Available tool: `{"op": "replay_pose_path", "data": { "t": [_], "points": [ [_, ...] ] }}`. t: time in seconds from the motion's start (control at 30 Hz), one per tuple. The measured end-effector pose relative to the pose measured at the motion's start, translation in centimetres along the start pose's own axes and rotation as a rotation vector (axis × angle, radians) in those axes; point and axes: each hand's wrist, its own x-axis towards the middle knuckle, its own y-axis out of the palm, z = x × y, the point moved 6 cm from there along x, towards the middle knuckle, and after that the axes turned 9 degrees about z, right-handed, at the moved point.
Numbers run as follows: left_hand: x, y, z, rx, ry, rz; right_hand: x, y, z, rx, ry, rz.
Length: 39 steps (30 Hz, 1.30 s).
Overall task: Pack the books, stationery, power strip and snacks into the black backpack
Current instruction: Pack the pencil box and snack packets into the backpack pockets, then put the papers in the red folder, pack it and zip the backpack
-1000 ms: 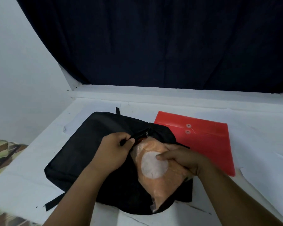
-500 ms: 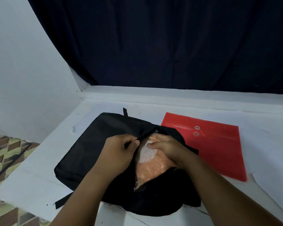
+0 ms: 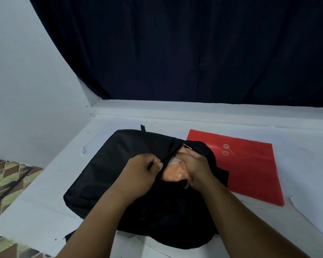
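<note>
Orange snack bag [image 3: 172,175] is held by the right hand [image 3: 195,169] and pushed halfway into the black backpack [image 3: 108,170] on the white tabletop [image 3: 306,164], whose zipper edge is pinched by the left hand [image 3: 141,171], beside a red folder [image 3: 250,170].

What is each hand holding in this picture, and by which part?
The left hand pinches the black backpack at the edge of its zip opening. The right hand grips the orange snack bag at its upper part.
</note>
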Motion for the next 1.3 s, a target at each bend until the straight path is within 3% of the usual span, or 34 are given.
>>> {"op": "replay_pose_path", "data": {
  "t": [0.1, 0.17, 0.27, 0.3, 0.43, 0.67, 0.8, 0.87, 0.93, 1.03, 1.2, 1.3],
  "points": [
    [0.2, 0.2, -0.3, -0.074, -0.003, 0.04, -0.9, 2.3, -1.2, -0.044, -0.077, 0.06],
    [0.2, -0.3, -0.3, -0.154, -0.003, -0.001, -2.2, 4.8, -1.7, -0.142, -0.12, 0.265],
    [0.1, -1.2, 0.3, -0.303, -0.021, -0.083, -3.1, 4.8, -2.2, -0.199, 0.004, 0.496],
    [0.0, -1.3, 0.4, -0.325, -0.022, -0.093, -3.1, 3.9, -1.7, -0.271, 0.009, 0.491],
    [0.0, -1.0, 0.4, -0.312, -0.01, -0.089, -4.1, -0.8, 0.6, -0.542, -0.134, 0.213],
    [0.2, -0.1, 0.2, -0.219, 0.031, -0.072, -6.2, 3.3, -1.7, -0.433, 0.065, 0.542],
    [-0.2, -0.1, -0.5, -0.095, 0.123, -0.062, -6.1, 4.3, -2.1, -0.419, 0.049, 0.576],
    [-0.4, 0.1, -0.5, 0.067, 0.171, -0.066, -6.1, 3.3, -1.9, -0.384, 0.036, 0.501],
    [-0.4, 0.5, 0.4, 0.305, 0.156, -0.121, -5.6, 1.0, -1.7, -0.381, -0.002, 0.314],
    [-0.3, 2.0, 2.7, 0.452, 0.1, -0.083, -4.7, -1.7, -2.3, -0.459, 0.026, 0.117],
    [-0.8, 4.1, 3.6, 0.673, 0.096, -0.109, -5.1, 0.1, -3.7, -0.459, 0.143, 0.341],
    [-0.7, 4.2, 3.6, 0.69, 0.094, -0.142, -5.2, -0.8, -4.0, -0.434, 0.127, 0.344]
  ]
}}
